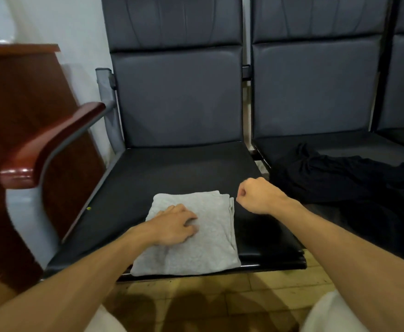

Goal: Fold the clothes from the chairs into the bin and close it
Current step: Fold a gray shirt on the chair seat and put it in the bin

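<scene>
A grey garment (203, 250), folded into a neat rectangle, lies at the front edge of the left chair's black seat (172, 168). My left hand (174, 224) rests on top of it, fingers loosely bent against the cloth. Just right of the fold, my right hand (256, 195) hovers above the seat, curled into a fist with nothing in it. A crumpled black garment (339, 178) is spread over the seat of the neighbouring chair to the right. No bin is in view.
The chairs form a joined row with grey padded backrests (177, 92). A red-brown wooden armrest (52, 144) juts out on the left, beside a wooden cabinet (16, 116). Tan floor tiles (220, 295) lie below the seat edge.
</scene>
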`<state>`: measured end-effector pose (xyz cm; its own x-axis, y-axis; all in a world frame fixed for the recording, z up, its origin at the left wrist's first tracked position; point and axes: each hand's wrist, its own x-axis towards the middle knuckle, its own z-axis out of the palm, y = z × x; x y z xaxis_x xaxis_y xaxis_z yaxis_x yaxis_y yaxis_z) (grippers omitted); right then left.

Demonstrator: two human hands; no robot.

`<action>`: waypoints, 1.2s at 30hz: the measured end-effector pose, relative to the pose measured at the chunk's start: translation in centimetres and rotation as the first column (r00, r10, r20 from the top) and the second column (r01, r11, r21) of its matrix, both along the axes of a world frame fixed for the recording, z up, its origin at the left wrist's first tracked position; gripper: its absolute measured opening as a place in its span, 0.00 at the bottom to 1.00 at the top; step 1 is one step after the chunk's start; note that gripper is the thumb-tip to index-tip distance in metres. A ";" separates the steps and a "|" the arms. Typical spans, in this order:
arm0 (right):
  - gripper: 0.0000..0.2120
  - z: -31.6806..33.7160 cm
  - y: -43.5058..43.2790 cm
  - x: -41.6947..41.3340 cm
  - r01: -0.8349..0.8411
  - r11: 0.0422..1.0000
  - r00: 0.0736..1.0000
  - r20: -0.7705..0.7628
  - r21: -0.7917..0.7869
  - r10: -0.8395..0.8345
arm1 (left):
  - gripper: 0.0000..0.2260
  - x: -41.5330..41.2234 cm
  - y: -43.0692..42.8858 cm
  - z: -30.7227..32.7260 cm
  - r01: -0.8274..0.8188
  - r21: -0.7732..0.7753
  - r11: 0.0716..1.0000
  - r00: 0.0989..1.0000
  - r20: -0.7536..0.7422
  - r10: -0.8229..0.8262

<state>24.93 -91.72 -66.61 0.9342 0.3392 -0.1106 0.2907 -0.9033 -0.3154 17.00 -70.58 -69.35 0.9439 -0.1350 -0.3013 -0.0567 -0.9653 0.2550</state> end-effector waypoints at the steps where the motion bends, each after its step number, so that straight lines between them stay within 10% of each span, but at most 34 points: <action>1: 0.10 -0.2 0.7 0.0 -0.001 1.000 1.000 -0.007 -0.023 0.001 | 0.18 -0.4 1.0 0.2 -0.038 -0.069 0.997 0.999 0.008 0.038; 5: 0.16 -0.7 2.5 0.0 -0.007 0.993 0.997 -0.080 -0.119 -0.003 | 0.14 -1.2 5.3 0.8 -0.286 -0.232 0.930 0.942 0.109 0.317; 13: 0.30 -2.4 5.6 -0.9 -0.068 0.991 0.957 -0.289 -0.118 0.031 | 0.32 -1.5 8.5 -0.1 -0.559 0.174 0.811 0.814 -0.070 0.576; 19: 0.18 -2.5 6.7 -1.4 -0.012 0.998 0.944 -0.328 0.061 0.031 | 0.23 -0.9 6.6 0.3 -0.575 -0.152 0.804 0.818 -0.101 0.566; 23: 0.10 -1.9 6.1 -2.1 0.101 0.947 0.944 -0.330 0.304 0.005 | 0.25 -0.9 5.3 1.0 -0.664 -0.435 0.609 0.722 -0.159 0.673; 28: 0.11 -1.6 5.5 -3.2 0.214 0.794 0.959 -0.277 0.569 -0.061 | 0.12 -2.0 4.8 2.9 -0.786 -0.613 0.077 0.533 -0.610 0.587; 36: 0.20 1.1 6.1 -5.8 0.148 0.699 0.984 -0.035 0.700 -0.174 | 0.12 -4.7 3.6 6.1 -0.650 -0.758 -0.061 0.613 -0.570 0.547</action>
